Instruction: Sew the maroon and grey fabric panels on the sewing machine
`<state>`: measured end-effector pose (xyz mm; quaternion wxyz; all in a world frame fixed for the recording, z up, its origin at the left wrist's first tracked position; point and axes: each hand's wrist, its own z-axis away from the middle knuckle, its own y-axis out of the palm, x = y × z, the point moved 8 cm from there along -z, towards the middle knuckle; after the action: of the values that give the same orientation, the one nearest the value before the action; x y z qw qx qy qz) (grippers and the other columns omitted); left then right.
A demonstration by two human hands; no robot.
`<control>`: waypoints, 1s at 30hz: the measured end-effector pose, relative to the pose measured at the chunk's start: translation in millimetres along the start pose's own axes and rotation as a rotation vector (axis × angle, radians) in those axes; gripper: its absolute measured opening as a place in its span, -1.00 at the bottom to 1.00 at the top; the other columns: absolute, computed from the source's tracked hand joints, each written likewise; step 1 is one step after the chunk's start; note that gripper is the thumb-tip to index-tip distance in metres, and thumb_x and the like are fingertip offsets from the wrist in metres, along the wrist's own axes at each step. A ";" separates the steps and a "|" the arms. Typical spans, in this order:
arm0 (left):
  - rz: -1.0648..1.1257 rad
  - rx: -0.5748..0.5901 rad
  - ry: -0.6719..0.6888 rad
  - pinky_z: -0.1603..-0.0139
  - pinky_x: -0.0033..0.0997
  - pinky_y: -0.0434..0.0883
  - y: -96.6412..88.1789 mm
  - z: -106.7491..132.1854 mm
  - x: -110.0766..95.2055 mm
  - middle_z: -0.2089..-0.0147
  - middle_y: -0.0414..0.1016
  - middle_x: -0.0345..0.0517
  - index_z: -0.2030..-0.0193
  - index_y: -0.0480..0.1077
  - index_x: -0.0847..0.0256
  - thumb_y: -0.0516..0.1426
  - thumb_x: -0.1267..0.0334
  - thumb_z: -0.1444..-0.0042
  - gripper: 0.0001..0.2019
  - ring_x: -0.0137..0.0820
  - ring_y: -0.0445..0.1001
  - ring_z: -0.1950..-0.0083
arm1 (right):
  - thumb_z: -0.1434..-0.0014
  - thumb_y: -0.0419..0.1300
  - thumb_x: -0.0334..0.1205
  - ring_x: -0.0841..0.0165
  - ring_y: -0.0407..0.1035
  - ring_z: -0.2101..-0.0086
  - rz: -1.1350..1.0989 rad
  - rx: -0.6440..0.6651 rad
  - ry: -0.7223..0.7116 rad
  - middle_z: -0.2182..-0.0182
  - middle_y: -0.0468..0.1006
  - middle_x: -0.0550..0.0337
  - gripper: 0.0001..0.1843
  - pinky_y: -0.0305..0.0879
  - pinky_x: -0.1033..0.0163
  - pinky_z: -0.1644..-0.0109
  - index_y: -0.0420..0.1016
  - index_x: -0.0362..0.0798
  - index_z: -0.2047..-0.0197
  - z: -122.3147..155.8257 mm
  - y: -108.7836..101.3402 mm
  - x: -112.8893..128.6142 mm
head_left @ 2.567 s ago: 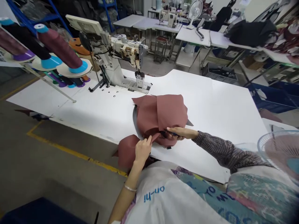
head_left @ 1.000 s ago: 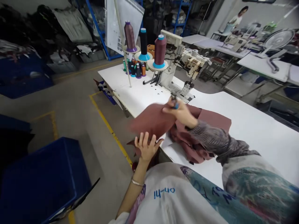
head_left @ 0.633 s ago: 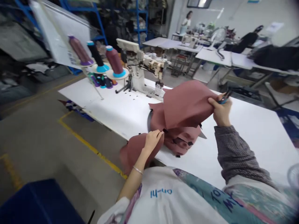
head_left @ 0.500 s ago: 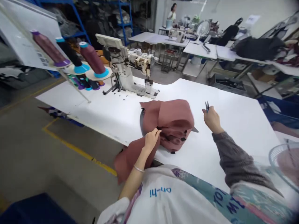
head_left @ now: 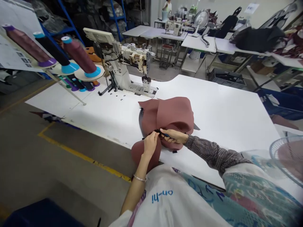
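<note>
A reddish-brown sewn piece [head_left: 175, 110], leather or cloth, lies bunched on the white table, with part hanging over the front edge. My left hand [head_left: 150, 145] is closed, pinching the piece at its near edge. Closed around small thread snips [head_left: 167, 135], my right hand [head_left: 176, 136] is right beside the left fingertips. The snips' blades meet the piece by the pinched spot; their tips are too dark to make out. A small black tab [head_left: 174, 151] shows at the piece's lower edge.
Behind the piece stands a post-bed sewing machine [head_left: 134, 66]. Large thread cones [head_left: 80, 55] are on a stand at the left. A plastic basket [head_left: 284, 157] sits at the right. Beyond are other tables, a fan [head_left: 201, 19], a grey crate [head_left: 226, 78] and a person [head_left: 167, 6].
My right hand has moved left with the snips, from over the bare table to beside my left hand at the piece. My left hand keeps its pinch. The view has shifted slightly.
</note>
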<state>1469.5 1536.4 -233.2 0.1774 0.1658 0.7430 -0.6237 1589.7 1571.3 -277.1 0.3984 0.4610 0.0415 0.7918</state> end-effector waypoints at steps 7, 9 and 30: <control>-0.028 -0.075 0.116 0.33 -0.45 0.21 -11.9 6.0 -6.5 0.36 0.52 -0.17 0.26 0.35 0.19 -0.13 0.12 -0.41 -0.66 -0.44 0.45 0.36 | -0.25 0.07 0.30 0.62 -0.23 0.70 0.075 -0.099 0.051 0.66 0.04 0.48 -0.47 -0.32 0.49 0.73 0.20 -0.06 0.34 8.1 0.9 2.1; -0.078 -0.112 0.191 0.35 -0.43 0.18 -20.5 9.8 -10.3 0.39 0.50 -0.19 0.31 0.35 0.19 -0.10 0.11 -0.40 -0.66 -0.44 0.41 0.40 | -0.25 0.08 0.27 0.62 -0.23 0.69 0.131 -0.085 -0.021 0.66 0.04 0.47 -0.48 -0.33 0.47 0.72 0.19 -0.05 0.36 11.3 10.5 14.9; -0.332 -0.475 -0.071 -0.26 0.09 0.19 -108.2 92.6 76.1 -0.14 0.42 0.23 -0.20 0.24 0.31 0.14 -0.10 -0.18 -0.40 -0.02 0.33 -0.23 | 0.07 0.38 -0.17 0.47 0.00 0.48 0.495 -0.478 -1.107 0.49 0.07 0.37 -0.55 0.03 0.34 0.40 0.09 0.00 0.42 73.0 133.0 254.3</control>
<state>1357.1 1428.9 -189.8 0.1326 -0.0259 0.8785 -0.4583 1501.1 1629.2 -0.5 0.2583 0.6954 -0.4544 0.4932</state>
